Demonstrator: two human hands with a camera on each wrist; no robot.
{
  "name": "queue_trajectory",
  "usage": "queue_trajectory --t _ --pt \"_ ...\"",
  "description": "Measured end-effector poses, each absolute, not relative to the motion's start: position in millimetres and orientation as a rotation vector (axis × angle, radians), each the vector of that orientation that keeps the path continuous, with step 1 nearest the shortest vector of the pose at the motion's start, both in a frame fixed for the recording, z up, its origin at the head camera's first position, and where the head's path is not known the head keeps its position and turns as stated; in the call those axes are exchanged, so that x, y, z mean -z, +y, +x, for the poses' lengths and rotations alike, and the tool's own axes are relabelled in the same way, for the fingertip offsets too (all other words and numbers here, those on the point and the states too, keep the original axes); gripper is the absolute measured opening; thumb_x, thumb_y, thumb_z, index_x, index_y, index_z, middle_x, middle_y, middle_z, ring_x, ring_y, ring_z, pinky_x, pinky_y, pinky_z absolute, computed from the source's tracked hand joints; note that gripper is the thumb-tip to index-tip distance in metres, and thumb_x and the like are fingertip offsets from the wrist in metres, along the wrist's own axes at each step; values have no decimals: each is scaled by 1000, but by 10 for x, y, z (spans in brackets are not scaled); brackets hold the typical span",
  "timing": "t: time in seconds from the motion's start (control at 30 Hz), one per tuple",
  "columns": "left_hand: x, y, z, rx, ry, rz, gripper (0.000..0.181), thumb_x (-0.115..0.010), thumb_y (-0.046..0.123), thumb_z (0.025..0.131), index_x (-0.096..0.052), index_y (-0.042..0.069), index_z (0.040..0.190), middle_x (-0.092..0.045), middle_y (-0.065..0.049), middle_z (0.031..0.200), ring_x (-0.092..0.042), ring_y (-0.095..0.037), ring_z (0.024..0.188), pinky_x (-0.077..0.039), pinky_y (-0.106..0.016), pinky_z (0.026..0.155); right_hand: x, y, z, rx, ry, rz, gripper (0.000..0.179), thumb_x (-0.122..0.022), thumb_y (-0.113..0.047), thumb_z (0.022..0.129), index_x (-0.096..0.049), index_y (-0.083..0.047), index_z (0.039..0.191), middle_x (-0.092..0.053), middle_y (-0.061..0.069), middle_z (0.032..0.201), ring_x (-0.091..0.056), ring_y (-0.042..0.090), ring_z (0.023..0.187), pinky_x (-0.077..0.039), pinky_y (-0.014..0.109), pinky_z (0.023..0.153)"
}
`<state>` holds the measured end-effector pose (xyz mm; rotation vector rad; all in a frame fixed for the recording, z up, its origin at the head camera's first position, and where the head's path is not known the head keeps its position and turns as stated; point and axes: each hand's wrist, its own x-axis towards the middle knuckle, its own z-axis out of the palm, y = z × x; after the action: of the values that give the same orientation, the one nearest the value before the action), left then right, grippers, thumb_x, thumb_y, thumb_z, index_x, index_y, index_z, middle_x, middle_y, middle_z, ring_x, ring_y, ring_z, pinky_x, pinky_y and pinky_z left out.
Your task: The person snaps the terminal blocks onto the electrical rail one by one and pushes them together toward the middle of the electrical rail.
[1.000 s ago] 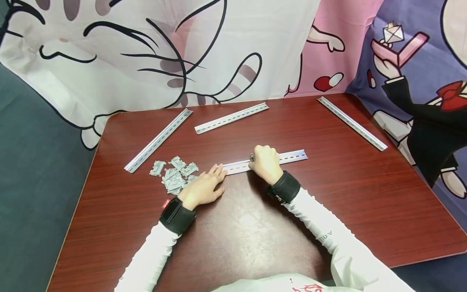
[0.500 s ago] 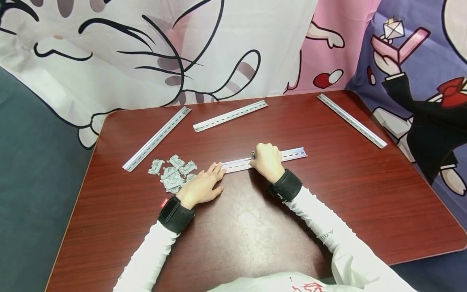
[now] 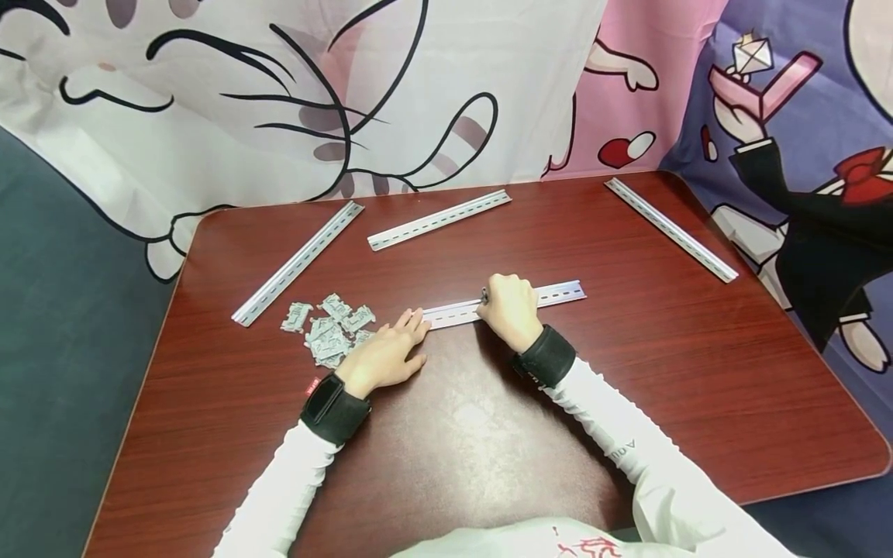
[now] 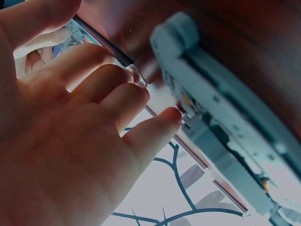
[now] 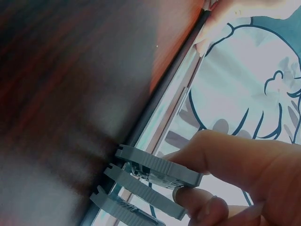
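Note:
A slotted metal DIN rail [image 3: 453, 313] lies across the middle of the table. My left hand [image 3: 386, 355] rests with extended, spread fingers at the rail's left end. Farther right, my right hand [image 3: 512, 311] is curled over the rail. The right wrist view shows its thumb and fingers pinching a grey plastic rail clip [image 5: 157, 165] at the rail. Two more grey clips [image 5: 143, 192] sit beside that one on the rail. Loose grey clips [image 3: 328, 341] lie in a pile by my left hand, one looming large, a grey clip [image 4: 216, 108], in the left wrist view.
Three other slotted rails lie apart: one rail [image 3: 298, 263] at the left, one rail [image 3: 439, 220] at the back, one rail [image 3: 670, 229] at the right. A printed cloth [image 3: 418, 93] hangs behind the brown table [image 3: 698, 387].
The head view has shifted slightly, moving the whole scene a little up and left. Both hands keep their places on the rail.

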<state>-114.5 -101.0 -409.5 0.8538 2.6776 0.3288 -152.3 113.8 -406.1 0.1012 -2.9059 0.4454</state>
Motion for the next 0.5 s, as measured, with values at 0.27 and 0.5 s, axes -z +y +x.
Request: queue_trajectory --t 0.27,0.5 --pt "4082 -1007 -1154 -320 2684 851 57 -55 23 96 -40 -4 144 -29 -26 154 -28 -39 144 -32 -58 111 4069 1111 -1511 -429 -2898 71 24 -68 -7 68 -52 -13 52 -67 14 65 -67 40 65 -50 50 50" --pt "4100 -1010 -1146 -320 2686 858 57 -55 23 95 -40 -3 144 -29 -25 154 -28 -39 144 -32 -57 111 4081 1092 -1481 -410 -2883 44 17 -71 -8 68 -59 -11 56 -69 15 68 -67 41 67 -51 51 52"
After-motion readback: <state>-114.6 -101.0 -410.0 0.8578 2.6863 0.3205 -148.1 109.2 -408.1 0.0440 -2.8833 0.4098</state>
